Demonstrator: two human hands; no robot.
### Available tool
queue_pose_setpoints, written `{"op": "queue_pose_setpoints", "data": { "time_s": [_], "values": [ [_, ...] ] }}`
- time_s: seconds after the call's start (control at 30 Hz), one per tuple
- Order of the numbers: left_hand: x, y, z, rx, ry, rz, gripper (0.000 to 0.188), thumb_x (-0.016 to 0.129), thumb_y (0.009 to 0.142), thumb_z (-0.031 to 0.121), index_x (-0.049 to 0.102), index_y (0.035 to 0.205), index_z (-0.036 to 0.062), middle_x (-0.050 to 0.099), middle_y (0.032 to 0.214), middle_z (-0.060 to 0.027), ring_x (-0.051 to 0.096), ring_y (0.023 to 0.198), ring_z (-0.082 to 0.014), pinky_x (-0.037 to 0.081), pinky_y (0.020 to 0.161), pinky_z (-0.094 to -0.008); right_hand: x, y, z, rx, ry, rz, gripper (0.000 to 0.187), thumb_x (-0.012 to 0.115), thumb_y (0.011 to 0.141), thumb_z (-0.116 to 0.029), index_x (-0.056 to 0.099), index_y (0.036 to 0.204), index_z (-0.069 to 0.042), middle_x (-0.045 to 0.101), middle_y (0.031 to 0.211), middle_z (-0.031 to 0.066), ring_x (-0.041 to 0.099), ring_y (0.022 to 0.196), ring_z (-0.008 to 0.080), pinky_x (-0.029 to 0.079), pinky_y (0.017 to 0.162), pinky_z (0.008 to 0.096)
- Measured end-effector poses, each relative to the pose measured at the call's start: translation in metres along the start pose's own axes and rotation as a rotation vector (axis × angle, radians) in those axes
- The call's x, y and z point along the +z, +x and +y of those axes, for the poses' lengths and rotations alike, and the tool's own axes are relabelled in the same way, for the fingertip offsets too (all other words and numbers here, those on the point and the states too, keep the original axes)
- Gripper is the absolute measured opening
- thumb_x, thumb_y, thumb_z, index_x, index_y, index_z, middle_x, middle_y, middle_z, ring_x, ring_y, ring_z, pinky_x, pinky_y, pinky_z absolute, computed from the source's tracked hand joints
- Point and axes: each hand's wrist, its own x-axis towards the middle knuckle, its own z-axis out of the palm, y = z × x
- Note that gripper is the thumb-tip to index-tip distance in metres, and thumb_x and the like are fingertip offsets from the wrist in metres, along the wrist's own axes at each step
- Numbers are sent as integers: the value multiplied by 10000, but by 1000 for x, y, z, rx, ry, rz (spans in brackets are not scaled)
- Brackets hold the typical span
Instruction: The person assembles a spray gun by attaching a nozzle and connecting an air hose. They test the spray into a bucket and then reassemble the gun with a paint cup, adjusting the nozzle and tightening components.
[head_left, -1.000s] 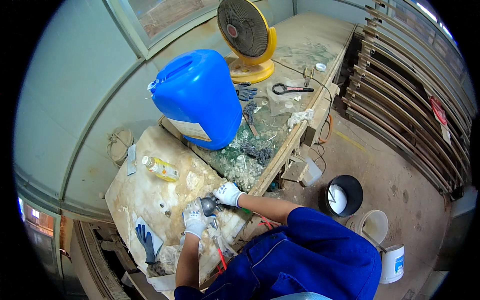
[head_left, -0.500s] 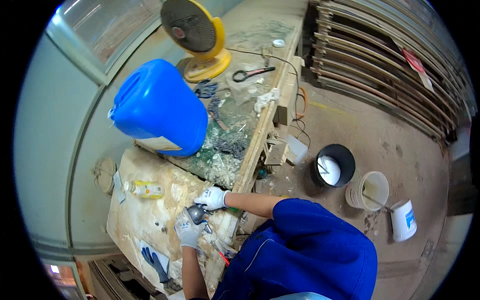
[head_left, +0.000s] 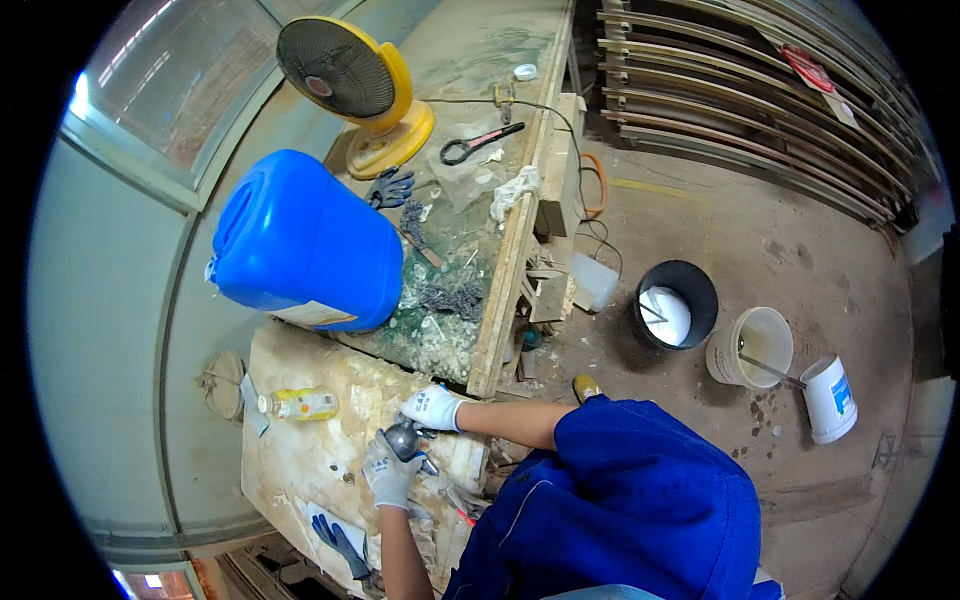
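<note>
Between my two gloved hands is a rounded, shiny dark grey piece (head_left: 402, 440) with silver metal parts beside it. Its exact kind is too small to make out. My left hand (head_left: 388, 472), in a white glove, is closed around its lower left side. From the right, my right hand (head_left: 433, 408), also white-gloved, reaches its upper edge with the fingers bent together against it. Both hands are low over a stained, pale work board (head_left: 290, 455). A clear bottle with a yellow label (head_left: 303, 404) lies on the board left of my hands.
A big blue jerrycan (head_left: 310, 240) and a yellow fan (head_left: 365, 85) stand on the bench beyond. Dark gloves (head_left: 390, 187) and a ring-shaped wrench (head_left: 480, 144) lie there. On the floor at right are a black bucket (head_left: 690, 285), a whitish bucket (head_left: 775, 340) and a tipped white pail (head_left: 828, 400).
The whole view has shifted a little. Both hands remain on the grey piece, which appears slightly turned. A yellow shoe now shows below the bench edge.
</note>
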Motion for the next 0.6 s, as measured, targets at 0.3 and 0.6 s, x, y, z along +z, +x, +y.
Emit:
{"op": "queue_pose_setpoints", "data": {
  "time_s": [0.3,0.6],
  "values": [
    [0,-8,6,-18,65,11,1097,760,597,618,360,1416,7,540,1252,-197,528,1143,-359,412,970,-443,4,-3,-7,63,-100,-43,165,598,793,-269,684,755,-133,679,700,109,677,651,284,503,550,429],
    [-2,-2,2,-28,-15,24,1002,798,586,563,448,1335,-4,590,1181,-193,574,1090,-332,445,939,-451,-46,15,8,-258,-177,-199,167,539,851,-202,674,928,-143,667,798,124,672,775,315,516,682,441]
  ]
}}
